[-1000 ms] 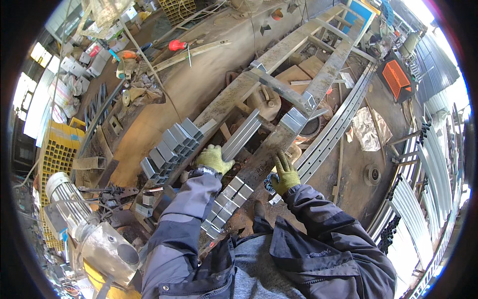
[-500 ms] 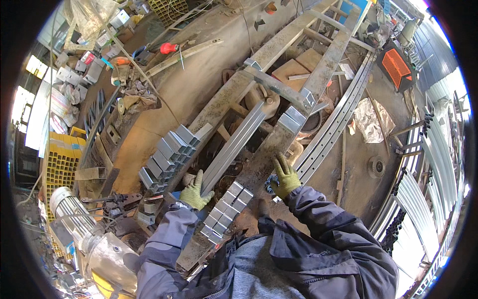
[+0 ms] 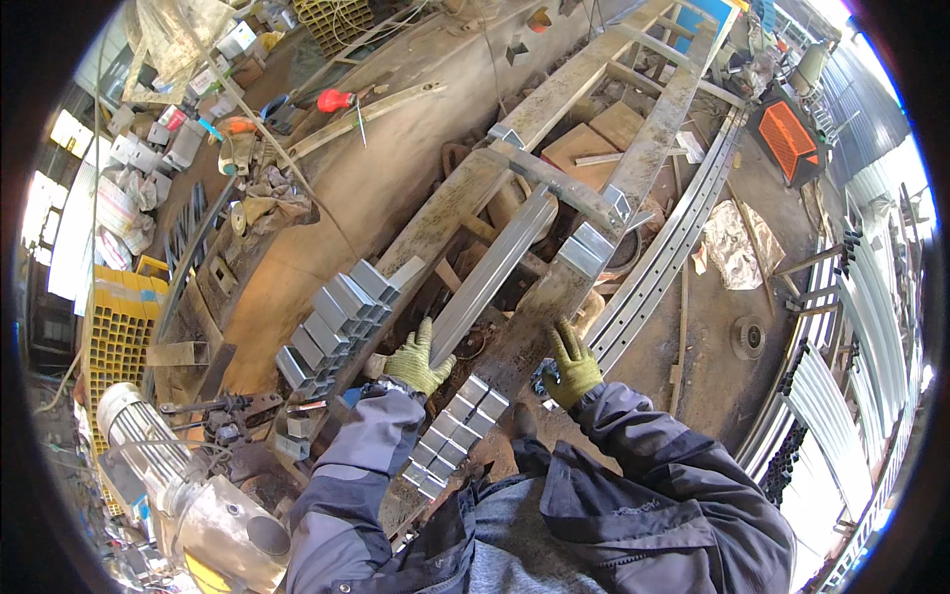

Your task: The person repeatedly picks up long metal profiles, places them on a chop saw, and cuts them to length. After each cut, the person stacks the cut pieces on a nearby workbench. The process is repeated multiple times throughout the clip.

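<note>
My left hand (image 3: 420,366), in a yellow-green glove, grips the near end of a long grey metal channel (image 3: 492,272), its fingers on one side and the thumb on the other. The channel lies lengthwise between the two beams of a rusty steel frame (image 3: 539,315), its far end by the crosspiece. My right hand (image 3: 574,370), gloved alike, rests at the right beam's edge with its fingers stretched out and nothing seen in it. Beside it is a small crumpled bluish thing (image 3: 543,377). Short square metal pieces (image 3: 457,431) stand in two rows nearer my body.
More short square tubes (image 3: 336,319) are stacked on the left beam. Another metal piece (image 3: 586,249) sits farther along the right beam. Long perforated rails (image 3: 661,262) lie to the right. A motor (image 3: 148,436) stands at lower left, and a red-handled tool (image 3: 336,101) lies beyond.
My left hand and the channel have shifted to the right and slightly away from me. The right hand has stayed almost in place, moving slightly nearer my body.
</note>
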